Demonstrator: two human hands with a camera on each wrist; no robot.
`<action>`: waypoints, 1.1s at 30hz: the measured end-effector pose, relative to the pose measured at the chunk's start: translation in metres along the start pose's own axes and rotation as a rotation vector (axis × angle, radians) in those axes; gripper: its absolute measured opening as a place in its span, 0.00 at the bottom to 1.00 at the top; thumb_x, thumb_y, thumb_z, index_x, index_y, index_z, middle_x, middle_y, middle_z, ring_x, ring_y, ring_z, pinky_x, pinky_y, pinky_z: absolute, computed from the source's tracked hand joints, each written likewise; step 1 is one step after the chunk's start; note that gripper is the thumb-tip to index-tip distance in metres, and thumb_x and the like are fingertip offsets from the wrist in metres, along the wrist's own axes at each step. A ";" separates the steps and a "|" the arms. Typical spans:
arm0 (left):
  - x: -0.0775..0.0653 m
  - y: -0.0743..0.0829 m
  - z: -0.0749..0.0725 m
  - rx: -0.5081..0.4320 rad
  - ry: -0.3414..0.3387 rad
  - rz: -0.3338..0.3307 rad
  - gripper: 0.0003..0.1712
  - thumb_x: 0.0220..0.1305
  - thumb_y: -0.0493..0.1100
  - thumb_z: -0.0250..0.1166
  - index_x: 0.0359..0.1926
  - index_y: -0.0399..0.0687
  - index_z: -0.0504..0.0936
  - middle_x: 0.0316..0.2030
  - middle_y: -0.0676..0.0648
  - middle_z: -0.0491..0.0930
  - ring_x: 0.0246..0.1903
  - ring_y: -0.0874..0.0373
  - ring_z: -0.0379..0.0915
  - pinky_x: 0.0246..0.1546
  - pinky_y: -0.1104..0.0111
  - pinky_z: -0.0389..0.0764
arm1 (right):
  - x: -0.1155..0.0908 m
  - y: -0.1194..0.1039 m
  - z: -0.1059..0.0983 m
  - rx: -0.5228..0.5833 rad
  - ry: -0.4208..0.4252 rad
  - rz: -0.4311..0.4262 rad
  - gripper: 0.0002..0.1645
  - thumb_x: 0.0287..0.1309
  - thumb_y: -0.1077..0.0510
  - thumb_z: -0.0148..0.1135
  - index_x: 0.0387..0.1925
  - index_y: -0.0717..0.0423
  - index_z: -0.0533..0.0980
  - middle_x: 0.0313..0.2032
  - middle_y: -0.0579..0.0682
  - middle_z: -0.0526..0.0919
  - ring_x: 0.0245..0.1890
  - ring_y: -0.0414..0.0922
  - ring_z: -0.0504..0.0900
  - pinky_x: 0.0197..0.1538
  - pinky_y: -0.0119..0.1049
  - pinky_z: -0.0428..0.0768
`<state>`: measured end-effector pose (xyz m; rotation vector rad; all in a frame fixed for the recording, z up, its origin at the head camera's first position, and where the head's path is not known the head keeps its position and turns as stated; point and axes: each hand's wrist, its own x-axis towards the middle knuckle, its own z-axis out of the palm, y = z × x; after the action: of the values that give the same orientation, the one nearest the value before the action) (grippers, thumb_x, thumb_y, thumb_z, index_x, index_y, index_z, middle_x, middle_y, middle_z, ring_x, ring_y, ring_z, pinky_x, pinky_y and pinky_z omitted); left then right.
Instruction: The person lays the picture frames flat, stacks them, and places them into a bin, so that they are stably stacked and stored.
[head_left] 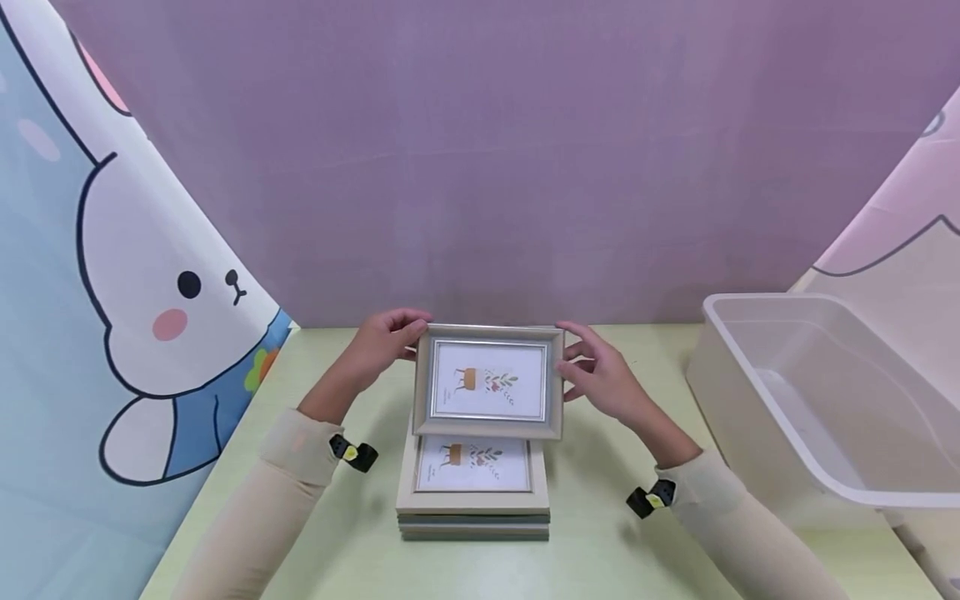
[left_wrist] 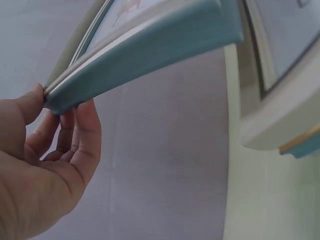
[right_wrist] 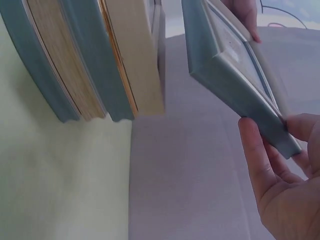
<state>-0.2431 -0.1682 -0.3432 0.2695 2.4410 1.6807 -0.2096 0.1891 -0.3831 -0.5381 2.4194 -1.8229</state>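
Note:
A picture frame [head_left: 489,429] with a blue-grey edge is held up, tilted, above a stack of similar frames [head_left: 472,502]. Behind its glass is a print of a potted plant. My left hand [head_left: 384,346] pinches its upper left corner, thumb in front and fingers behind; the left wrist view shows this hand [left_wrist: 55,165] at the frame's blue-green side [left_wrist: 140,57]. At the opposite side my right hand [head_left: 600,375] grips the edge between thumb and fingers. In the right wrist view, the stacked frames [right_wrist: 135,65] have alternating cream, wood-coloured and blue-grey edges.
To the right stands a large pale plastic bin [head_left: 757,433] on the light green table [head_left: 600,550]. A purple backdrop [head_left: 495,167] rises behind the table, and a sheet with a cartoon rabbit [head_left: 172,250] hangs at the left.

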 end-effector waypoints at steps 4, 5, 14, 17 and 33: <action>-0.007 -0.009 -0.001 0.005 -0.011 -0.042 0.21 0.78 0.48 0.56 0.62 0.42 0.78 0.56 0.38 0.81 0.45 0.54 0.83 0.48 0.62 0.88 | -0.002 0.003 0.006 0.016 -0.035 0.043 0.38 0.69 0.66 0.59 0.75 0.45 0.62 0.44 0.60 0.76 0.35 0.46 0.86 0.33 0.47 0.89; -0.009 -0.012 -0.001 0.005 -0.014 -0.051 0.21 0.78 0.48 0.56 0.63 0.41 0.78 0.56 0.37 0.81 0.45 0.54 0.83 0.48 0.62 0.88 | -0.003 0.003 0.007 0.019 -0.046 0.051 0.37 0.69 0.66 0.59 0.75 0.46 0.62 0.44 0.61 0.75 0.35 0.46 0.86 0.33 0.47 0.89; -0.023 -0.036 -0.001 0.006 -0.032 -0.130 0.20 0.79 0.46 0.54 0.62 0.39 0.78 0.55 0.35 0.81 0.42 0.54 0.85 0.46 0.63 0.88 | -0.011 0.010 0.021 0.024 -0.121 0.158 0.36 0.70 0.62 0.59 0.75 0.41 0.61 0.45 0.62 0.78 0.36 0.50 0.87 0.35 0.49 0.90; -0.025 -0.043 0.001 -0.010 -0.035 -0.147 0.20 0.79 0.46 0.54 0.62 0.37 0.77 0.54 0.35 0.82 0.41 0.55 0.85 0.45 0.63 0.89 | -0.014 0.013 0.024 0.030 -0.132 0.189 0.36 0.70 0.62 0.59 0.75 0.42 0.62 0.44 0.62 0.79 0.36 0.50 0.86 0.36 0.51 0.89; -0.035 -0.061 0.009 0.012 -0.067 -0.205 0.23 0.78 0.48 0.56 0.60 0.33 0.78 0.51 0.36 0.84 0.41 0.56 0.85 0.44 0.63 0.88 | -0.024 0.023 0.034 0.036 -0.178 0.273 0.35 0.71 0.61 0.59 0.75 0.46 0.61 0.42 0.61 0.80 0.34 0.49 0.87 0.36 0.48 0.90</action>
<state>-0.2103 -0.1898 -0.4026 0.0728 2.3415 1.5463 -0.1839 0.1704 -0.4187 -0.3319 2.2134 -1.6298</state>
